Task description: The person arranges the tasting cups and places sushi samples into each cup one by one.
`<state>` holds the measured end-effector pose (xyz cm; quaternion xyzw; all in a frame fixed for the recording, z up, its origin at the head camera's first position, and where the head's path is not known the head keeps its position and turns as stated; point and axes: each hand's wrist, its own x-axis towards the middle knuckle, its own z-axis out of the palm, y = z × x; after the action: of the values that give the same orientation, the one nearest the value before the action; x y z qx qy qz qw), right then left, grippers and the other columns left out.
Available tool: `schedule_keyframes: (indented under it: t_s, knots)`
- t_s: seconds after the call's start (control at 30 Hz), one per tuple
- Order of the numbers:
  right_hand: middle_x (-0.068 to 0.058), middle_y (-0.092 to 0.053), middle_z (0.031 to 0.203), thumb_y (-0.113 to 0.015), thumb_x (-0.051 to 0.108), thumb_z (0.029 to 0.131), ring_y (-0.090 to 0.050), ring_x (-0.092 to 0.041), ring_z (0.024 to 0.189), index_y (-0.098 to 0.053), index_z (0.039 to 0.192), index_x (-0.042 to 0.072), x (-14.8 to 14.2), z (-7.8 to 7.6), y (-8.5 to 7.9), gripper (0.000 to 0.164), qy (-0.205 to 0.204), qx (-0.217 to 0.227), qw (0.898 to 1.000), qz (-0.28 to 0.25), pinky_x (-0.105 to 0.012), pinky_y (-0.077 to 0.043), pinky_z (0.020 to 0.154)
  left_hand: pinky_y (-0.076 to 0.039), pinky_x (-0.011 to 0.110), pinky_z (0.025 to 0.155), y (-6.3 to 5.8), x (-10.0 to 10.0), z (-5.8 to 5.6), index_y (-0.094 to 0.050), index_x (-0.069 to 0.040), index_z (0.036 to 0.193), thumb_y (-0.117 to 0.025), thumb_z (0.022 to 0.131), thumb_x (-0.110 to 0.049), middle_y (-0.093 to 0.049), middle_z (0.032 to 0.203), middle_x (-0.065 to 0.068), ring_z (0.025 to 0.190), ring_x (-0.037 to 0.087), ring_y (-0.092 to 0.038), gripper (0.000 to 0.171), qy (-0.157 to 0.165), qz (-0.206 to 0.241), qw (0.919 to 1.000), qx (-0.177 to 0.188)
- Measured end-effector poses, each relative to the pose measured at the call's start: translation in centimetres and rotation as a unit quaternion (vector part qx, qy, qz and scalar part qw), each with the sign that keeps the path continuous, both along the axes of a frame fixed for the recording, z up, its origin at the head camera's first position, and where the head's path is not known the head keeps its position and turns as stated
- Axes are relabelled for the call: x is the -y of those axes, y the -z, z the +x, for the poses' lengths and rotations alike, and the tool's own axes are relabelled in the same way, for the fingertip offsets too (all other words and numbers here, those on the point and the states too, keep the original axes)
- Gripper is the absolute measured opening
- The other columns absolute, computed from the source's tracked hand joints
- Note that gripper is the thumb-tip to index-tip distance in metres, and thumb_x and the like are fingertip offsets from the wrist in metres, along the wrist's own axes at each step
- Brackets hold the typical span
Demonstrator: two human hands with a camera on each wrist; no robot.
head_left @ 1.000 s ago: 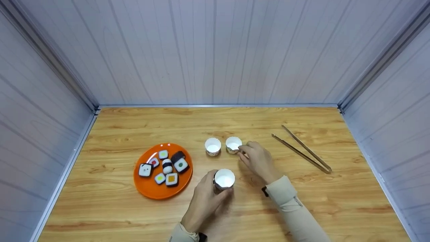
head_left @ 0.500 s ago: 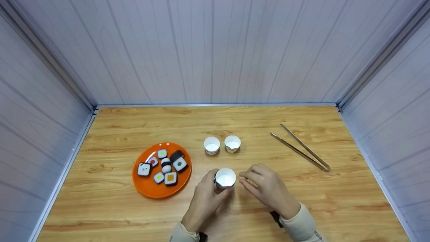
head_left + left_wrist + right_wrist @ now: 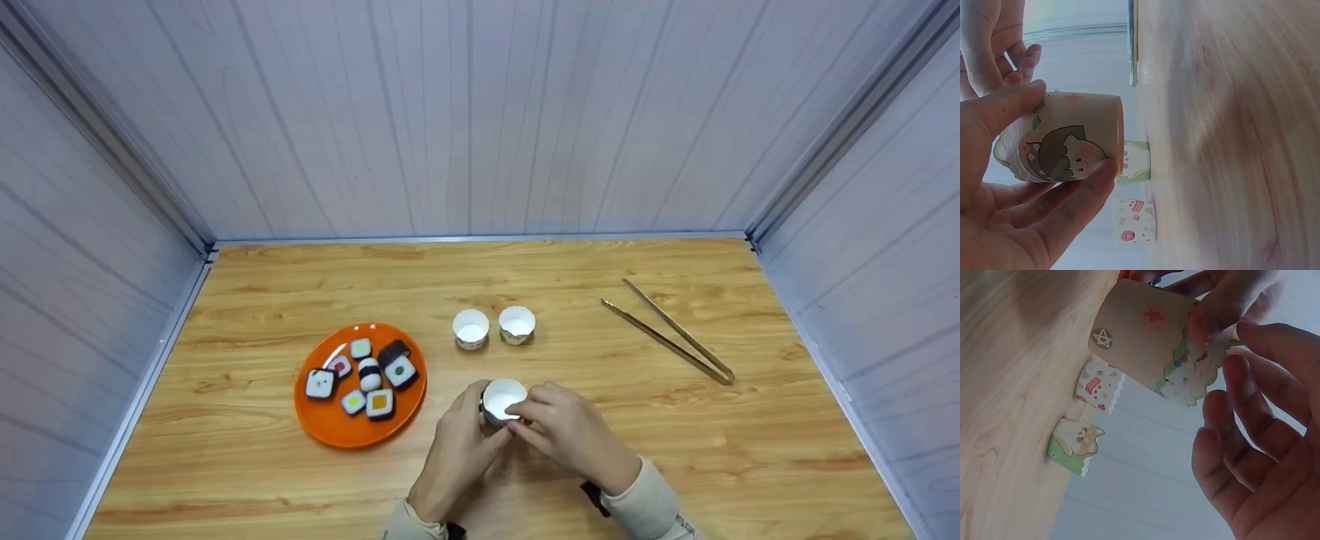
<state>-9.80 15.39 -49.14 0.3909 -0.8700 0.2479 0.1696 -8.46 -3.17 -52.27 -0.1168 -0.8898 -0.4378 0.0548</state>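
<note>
My left hand (image 3: pixel 456 446) grips a stack of nested paper baking cups (image 3: pixel 501 396), thumb and fingers round its side. In the left wrist view the outer cup (image 3: pixel 1075 146) shows a cartoon child and stands clear of the table, with several scalloped rims layered at its mouth. My right hand (image 3: pixel 576 433) pinches the near right rim of the stack between thumb and index finger, its other fingers loosely bent. Two more paper cups stand upright behind: one with cake prints (image 3: pixel 1096 385), one with a dog on green (image 3: pixel 1074 447).
An orange plate (image 3: pixel 337 431) with several sushi pieces (image 3: pixel 370 373) lies to the left. Metal tongs (image 3: pixel 667 337) lie spread on the right of the wooden table (image 3: pixel 247 487). Pale panel walls (image 3: pixel 465 135) enclose the back and sides.
My right hand has moved from the rear right cup back towards me and onto the rim of the held stack. The left hand has kept its grip in about the same place.
</note>
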Motion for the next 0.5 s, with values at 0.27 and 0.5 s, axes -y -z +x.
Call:
schedule_keyframes:
  t_s: [0.27, 0.5]
  knots:
    - [0.006, -0.063, 0.086, -0.080, 0.017, 0.086, -0.054, -0.009, 0.074, -0.074, 0.087, 0.014, 0.05, 0.02, -0.08, 0.006, -0.004, -0.009, 1.000, 0.001, -0.024, -0.047, 0.061, -0.052, 0.041, 0.093, 0.03, -0.12, -0.06, -0.055, -0.001, 0.129, -0.083, 0.081, -0.014, -0.062, 0.120, 0.014, 0.112, 0.026, -0.062, 0.057, 0.002, 0.001, 1.0000, 0.005]
    - [0.008, -0.063, 0.085, -0.079, 0.013, 0.087, -0.052, -0.009, 0.072, -0.075, 0.089, 0.013, -0.24, 0.08, -0.96, 0.005, -0.018, -0.035, 0.999, -0.029, -0.023, -0.045, 0.061, -0.052, 0.041, 0.093, 0.16, -0.08, -0.12, -0.055, 0.000, 0.129, -0.084, 0.080, -0.014, -0.063, 0.120, 0.014, 0.111, 0.025, -0.062, 0.058, 0.000, 0.011, 0.9999, 0.002]
